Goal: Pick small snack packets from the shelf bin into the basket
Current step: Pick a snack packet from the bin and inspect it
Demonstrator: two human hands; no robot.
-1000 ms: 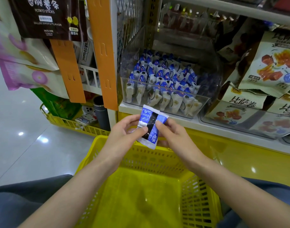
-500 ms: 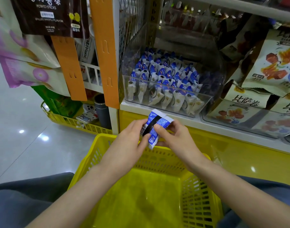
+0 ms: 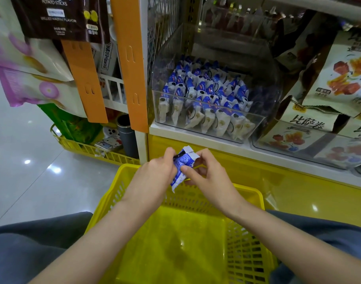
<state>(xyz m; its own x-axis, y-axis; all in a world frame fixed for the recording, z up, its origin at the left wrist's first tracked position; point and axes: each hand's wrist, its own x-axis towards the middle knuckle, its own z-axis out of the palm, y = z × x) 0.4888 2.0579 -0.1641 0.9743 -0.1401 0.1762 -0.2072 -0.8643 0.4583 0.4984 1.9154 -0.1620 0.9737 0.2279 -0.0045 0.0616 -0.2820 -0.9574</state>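
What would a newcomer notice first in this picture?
At the centre, the left hand and the right hand pinch one blue-white packet above the far rim of a bright yellow basket. Just behind, on the shelf, a clear bin holds rows of like packets.

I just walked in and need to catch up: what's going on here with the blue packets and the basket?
A person is holding a small blue and white snack packet with both hands. The left hand and right hand pinch it over the far rim of the yellow basket. It hasn't been dropped in yet. The clear shelf bin behind holds many matching packets.
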